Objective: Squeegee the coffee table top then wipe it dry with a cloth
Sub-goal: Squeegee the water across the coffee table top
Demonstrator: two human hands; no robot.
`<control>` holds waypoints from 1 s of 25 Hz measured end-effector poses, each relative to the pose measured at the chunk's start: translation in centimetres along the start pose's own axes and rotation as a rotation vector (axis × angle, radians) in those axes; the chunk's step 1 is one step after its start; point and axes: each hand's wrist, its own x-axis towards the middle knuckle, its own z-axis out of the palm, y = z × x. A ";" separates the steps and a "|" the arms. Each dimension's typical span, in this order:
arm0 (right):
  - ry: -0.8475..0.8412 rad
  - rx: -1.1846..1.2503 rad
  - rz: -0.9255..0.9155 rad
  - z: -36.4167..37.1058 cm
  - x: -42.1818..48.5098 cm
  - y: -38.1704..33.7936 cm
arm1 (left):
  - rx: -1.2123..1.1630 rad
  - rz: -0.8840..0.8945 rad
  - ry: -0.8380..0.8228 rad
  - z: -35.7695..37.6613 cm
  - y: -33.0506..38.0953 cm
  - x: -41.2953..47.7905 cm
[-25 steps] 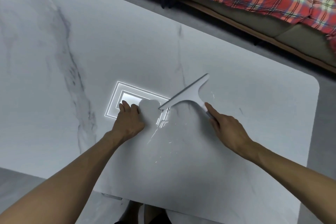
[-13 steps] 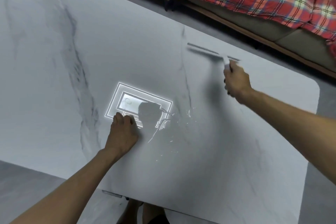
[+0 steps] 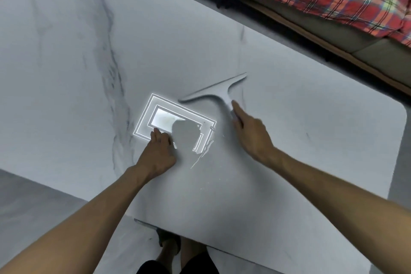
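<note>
Two hands: right hand (image 3: 251,133) grips squeegee (image 3: 219,93); left hand (image 3: 159,154) flat on table (image 3: 311,162).

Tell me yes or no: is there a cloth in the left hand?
No: the left hand presses bare on the table top, while the right hand holds the squeegee.

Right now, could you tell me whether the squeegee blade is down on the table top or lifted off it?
Apparently down: the squeegee lies along the table top, right hand on its handle. Actual contact is unclear.
</note>
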 end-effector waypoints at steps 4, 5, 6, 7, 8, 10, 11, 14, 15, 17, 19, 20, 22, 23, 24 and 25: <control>-0.117 -0.137 -0.030 1.2 -7.2 4.0 | 0.023 0.033 0.084 0.3 -0.4 -1.9; -0.129 -0.168 -0.017 1.0 -8.8 5.3 | 0.044 0.040 0.088 0.9 -0.8 -2.7; -0.130 -0.193 0.009 0.8 -10.3 6.6 | 0.063 0.047 0.086 1.6 -1.2 -3.6; -0.122 -0.212 0.044 0.6 -11.9 7.8 | 0.070 0.059 0.075 2.3 -1.8 -4.8; -0.114 -0.222 0.083 0.2 -13.4 8.8 | 0.056 0.074 0.054 3.1 -2.3 -5.8; -0.083 -0.218 0.179 -0.4 -16.0 10.3 | -0.034 0.091 0.015 4.1 -3.3 -7.7; -0.059 -0.209 0.221 -0.8 -17.0 10.8 | -0.079 0.085 0.012 4.4 -3.8 -8.3; 0.014 -0.180 0.205 -1.3 -18.2 9.5 | -0.166 0.022 0.097 4.8 -5.5 -9.6; 0.009 -0.192 0.139 -1.0 -18.2 8.2 | -0.197 -0.020 0.155 4.7 -6.3 -9.9; -0.082 -0.281 -0.090 0.7 -17.4 4.7 | -0.287 -0.123 0.271 4.2 -8.1 -10.2; -0.233 -0.386 -0.366 3.9 -16.2 0.7 | -0.380 -0.219 0.356 3.6 -10.1 -10.5; -0.304 -0.446 -0.496 5.9 -15.7 -1.4 | -0.410 -0.251 0.387 3.4 -11.2 -10.7; -0.411 -0.565 -0.727 10.2 -14.6 -5.2 | -0.428 -0.293 0.421 3.3 -13.3 -10.9; -0.455 -0.609 -0.808 12.2 -13.9 -6.8 | -0.428 -0.304 0.426 3.4 -14.2 -11.0; -0.487 -0.647 -0.859 13.7 -13.2 -8.1 | -0.431 -0.305 0.424 3.7 -15.1 -10.9; -0.497 -0.673 -0.885 14.6 -12.3 -9.0 | -0.435 -0.300 0.416 4.1 -15.7 -10.8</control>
